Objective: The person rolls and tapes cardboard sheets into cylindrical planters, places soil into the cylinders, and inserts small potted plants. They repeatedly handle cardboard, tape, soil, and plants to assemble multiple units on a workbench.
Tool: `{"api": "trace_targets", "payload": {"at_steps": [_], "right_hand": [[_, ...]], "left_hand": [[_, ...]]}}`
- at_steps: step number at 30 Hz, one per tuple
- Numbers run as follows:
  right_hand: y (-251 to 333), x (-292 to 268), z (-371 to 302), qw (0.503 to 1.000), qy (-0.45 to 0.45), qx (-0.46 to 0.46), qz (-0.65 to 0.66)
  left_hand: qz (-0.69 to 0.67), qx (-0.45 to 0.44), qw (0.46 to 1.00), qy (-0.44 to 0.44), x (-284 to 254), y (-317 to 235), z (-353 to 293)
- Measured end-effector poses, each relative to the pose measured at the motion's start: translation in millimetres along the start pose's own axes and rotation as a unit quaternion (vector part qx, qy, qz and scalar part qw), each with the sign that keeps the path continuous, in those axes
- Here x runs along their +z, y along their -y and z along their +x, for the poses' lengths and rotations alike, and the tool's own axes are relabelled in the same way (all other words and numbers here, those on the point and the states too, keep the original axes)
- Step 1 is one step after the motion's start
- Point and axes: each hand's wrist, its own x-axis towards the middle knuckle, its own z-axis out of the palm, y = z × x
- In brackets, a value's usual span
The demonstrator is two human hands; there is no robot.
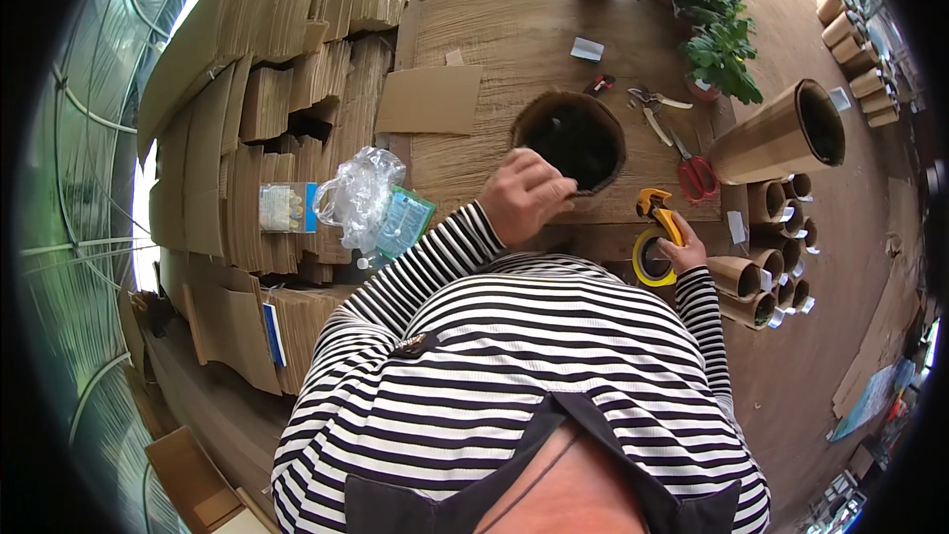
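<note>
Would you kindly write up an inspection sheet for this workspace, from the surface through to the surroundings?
Surface: brown wooden table.
Things in use: brown sleeve around a dark green plant; yellow tape dispenser.
Clutter: red-handled scissors, clear plastic bag.
Hands: left hand at the sleeve's near rim, grip unclear; right hand holds the dispenser.
Cables: nothing seen.
Surroundings: cardboard stacks left, potted plants ahead right.

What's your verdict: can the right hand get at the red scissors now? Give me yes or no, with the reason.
Probably not as it stands: the right hand holds the tape dispenser. The red scissors lie close by on the table, though, and nothing seems to cover them.
</note>
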Motion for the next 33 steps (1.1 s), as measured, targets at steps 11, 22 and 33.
{"api": "trace_targets", "payload": {"at_steps": [11,22,33], "right_hand": [[-12,-6,-8,0.996,0.006,0.034,-0.085],[-107,-17,120,0.999,-0.018,-0.004,-0.036],[-106,-44,141,0.955,-0.017,0.052,-0.292]], "left_hand": [[0.045,-0.274,0.953,-0.118,-8,37,41],[-0.055,-0.387,0.915,0.101,-6,85,73],[0.046,-0.391,0.885,0.247,9,90,111]]}}
